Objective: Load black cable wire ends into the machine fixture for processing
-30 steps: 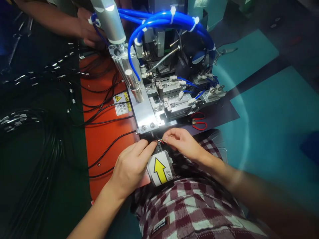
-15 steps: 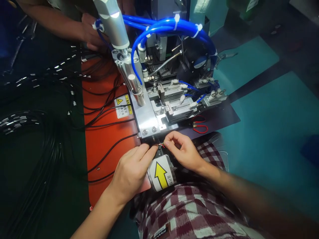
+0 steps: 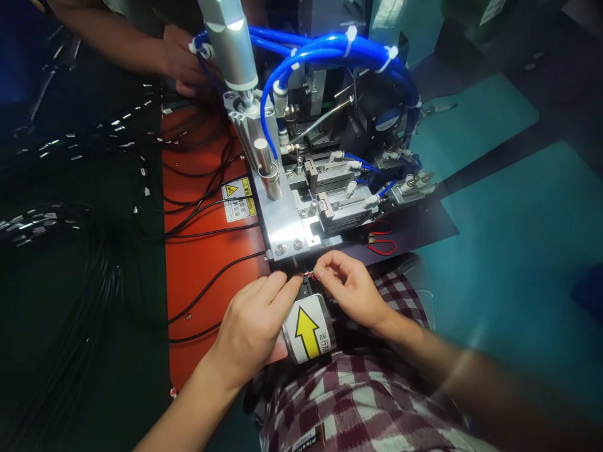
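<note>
A bundle of thin wires [image 3: 311,274], one of them red, spans the small gap between my hands at the machine's front edge. My left hand [image 3: 254,317] is closed, its thumb and forefinger pressed together at the left end of the wires. In a pinch, my right hand [image 3: 352,287] grips their other end; the tips are too small to make out. Just below the fingertips is a small black block [image 3: 306,289]. Under it lies a rounded cover with a yellow arrow label [image 3: 308,329]. The metal press plate [image 3: 282,229] stands just beyond my fingers.
Black cables [image 3: 211,276] cross the orange base plate [image 3: 207,351] on the left. An air cylinder [image 3: 228,50] and blue hoses [image 3: 325,47] rise above the machine. Red-handled cutters [image 3: 382,245] lie at right. Another person's hand [image 3: 186,63] is at the back left.
The whole view has shifted slightly, so the machine appears a little further right. Both hands keep the same hold on the wires.
</note>
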Demonstrator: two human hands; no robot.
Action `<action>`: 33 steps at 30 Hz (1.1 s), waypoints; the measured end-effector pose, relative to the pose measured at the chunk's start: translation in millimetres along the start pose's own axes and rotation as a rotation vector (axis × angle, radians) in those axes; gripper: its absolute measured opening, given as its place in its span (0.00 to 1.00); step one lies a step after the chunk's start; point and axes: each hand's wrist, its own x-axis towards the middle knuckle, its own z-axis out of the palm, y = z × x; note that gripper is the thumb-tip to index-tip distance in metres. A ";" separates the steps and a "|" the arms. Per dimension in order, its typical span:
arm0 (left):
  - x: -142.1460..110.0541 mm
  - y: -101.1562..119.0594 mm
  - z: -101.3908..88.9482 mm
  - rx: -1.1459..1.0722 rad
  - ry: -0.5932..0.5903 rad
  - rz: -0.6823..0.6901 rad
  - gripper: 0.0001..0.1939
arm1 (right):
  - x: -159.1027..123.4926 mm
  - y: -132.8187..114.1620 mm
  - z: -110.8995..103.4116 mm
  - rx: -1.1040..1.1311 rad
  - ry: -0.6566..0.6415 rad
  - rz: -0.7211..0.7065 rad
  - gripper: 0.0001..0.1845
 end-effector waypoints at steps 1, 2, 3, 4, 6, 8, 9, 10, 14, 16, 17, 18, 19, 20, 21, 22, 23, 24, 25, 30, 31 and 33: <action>0.0 0.1 0.0 0.004 0.000 0.001 0.16 | 0.1 -3.2 0.0 0.054 -0.016 0.064 0.11; 0.1 0.3 0.0 0.010 0.000 0.000 0.16 | 0.3 -6.4 0.0 0.103 -0.031 0.121 0.12; 0.1 0.4 0.0 0.014 -0.002 -0.001 0.16 | 0.5 -9.4 0.0 0.141 -0.042 0.166 0.13; 0.0 0.4 0.1 0.017 -0.004 -0.002 0.16 | 0.7 -12.1 0.0 0.167 -0.051 0.200 0.13; -0.2 0.4 0.3 0.015 -0.014 -0.003 0.16 | 1.1 -15.5 0.1 0.194 -0.066 0.252 0.13; -0.6 0.3 0.5 0.008 -0.022 0.001 0.17 | 1.1 -15.7 0.7 0.194 -0.078 0.284 0.12; -0.7 0.2 0.7 0.003 -0.025 0.002 0.17 | 0.9 -14.7 1.1 0.188 -0.073 0.281 0.12; -0.8 0.1 0.8 -0.002 -0.026 0.002 0.17 | 0.6 -13.2 1.4 0.180 -0.062 0.265 0.12; -0.1 -0.6 1.8 -0.030 -0.007 -0.015 0.16 | -0.1 -6.9 0.5 0.193 -0.071 0.186 0.13; 0.7 -0.9 2.2 -0.049 0.020 -0.012 0.15 | 0.4 -5.2 -1.3 0.215 -0.115 0.179 0.13; 1.1 -0.9 2.3 -0.057 0.034 -0.010 0.15 | 0.8 -4.6 -2.2 0.221 -0.127 0.172 0.13; 1.6 -0.9 2.3 -0.062 0.046 -0.008 0.14 | 1.3 -4.0 -2.9 0.221 -0.129 0.162 0.13; 2.1 -0.8 2.2 -0.066 0.053 -0.009 0.14 | 1.7 -3.4 -3.5 0.217 -0.129 0.150 0.13; 2.5 -0.7 2.0 -0.069 0.057 -0.010 0.14 | 2.0 -2.8 -3.9 0.210 -0.129 0.137 0.12; 2.8 -0.5 1.9 -0.071 0.060 -0.012 0.14 | 2.3 -2.0 -4.1 0.199 -0.132 0.125 0.11; 2.9 -0.5 1.7 -0.072 0.058 -0.011 0.14 | 2.6 -1.2 -4.1 0.187 -0.134 0.115 0.10; 2.8 -0.5 1.6 -0.075 0.055 -0.011 0.14 | 2.7 -0.4 -4.1 0.177 -0.135 0.106 0.09; 2.5 -0.6 1.6 -0.077 0.052 -0.008 0.14 | 2.8 0.4 -3.9 0.169 -0.133 0.098 0.09; 2.1 -0.7 1.6 -0.079 0.052 -0.007 0.14 | 2.8 1.1 -3.8 0.163 -0.131 0.092 0.08; -0.5 -1.6 2.0 -0.091 0.051 -0.012 0.14 | 1.1 4.9 -1.7 0.143 -0.111 0.043 0.06; -0.5 -1.7 2.1 -0.093 0.048 -0.015 0.14 | 0.6 5.8 -1.0 0.135 -0.103 0.024 0.06; -0.3 -1.9 2.4 -0.092 0.043 -0.016 0.14 | -0.4 7.3 0.6 0.110 -0.084 -0.017 0.06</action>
